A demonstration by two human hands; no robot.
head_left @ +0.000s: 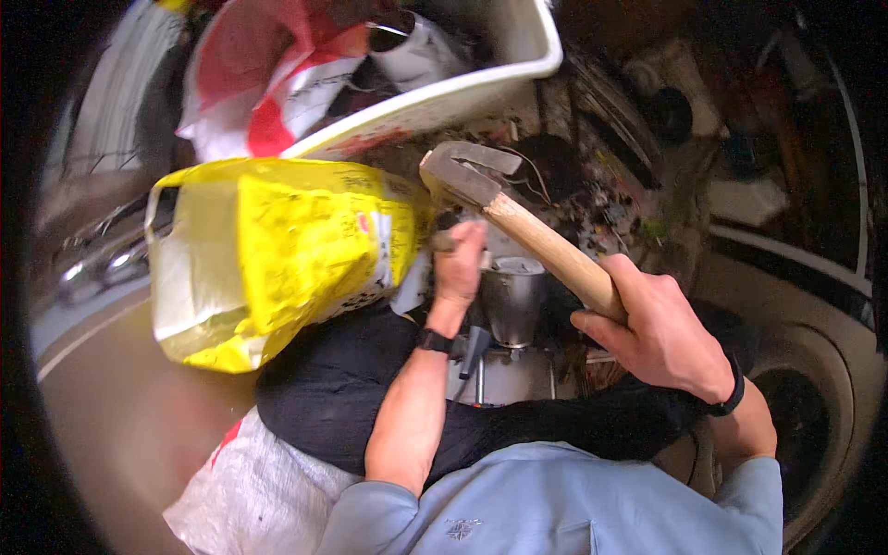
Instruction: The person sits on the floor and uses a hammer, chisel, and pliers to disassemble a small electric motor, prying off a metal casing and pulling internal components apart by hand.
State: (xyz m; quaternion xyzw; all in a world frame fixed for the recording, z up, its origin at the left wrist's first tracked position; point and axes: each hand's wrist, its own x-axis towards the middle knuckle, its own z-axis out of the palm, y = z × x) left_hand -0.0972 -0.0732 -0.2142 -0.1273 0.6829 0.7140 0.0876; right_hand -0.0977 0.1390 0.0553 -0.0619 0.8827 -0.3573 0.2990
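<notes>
My right hand (661, 324) is wrapped round the wooden handle of a claw hammer (546, 245). The hammer is raised, its dark metal head up and to the left of the hand. Below the head, my left hand (458, 268) is closed, with a small greyish piece showing at its fingers; its kind is not clear. Just right of that hand stands a grey metal cylinder (514, 310) with a pale top. A large yellow plastic bag (324, 236) lies on its side to the left, its mouth open toward the left.
A white tub (453, 104) with red and white material stands at the far side. Small scraps and debris (597, 208) litter the floor beyond the metal cylinder. A white woven sack (268, 490) lies at lower left. My dark-trousered legs (361, 379) flank the work spot.
</notes>
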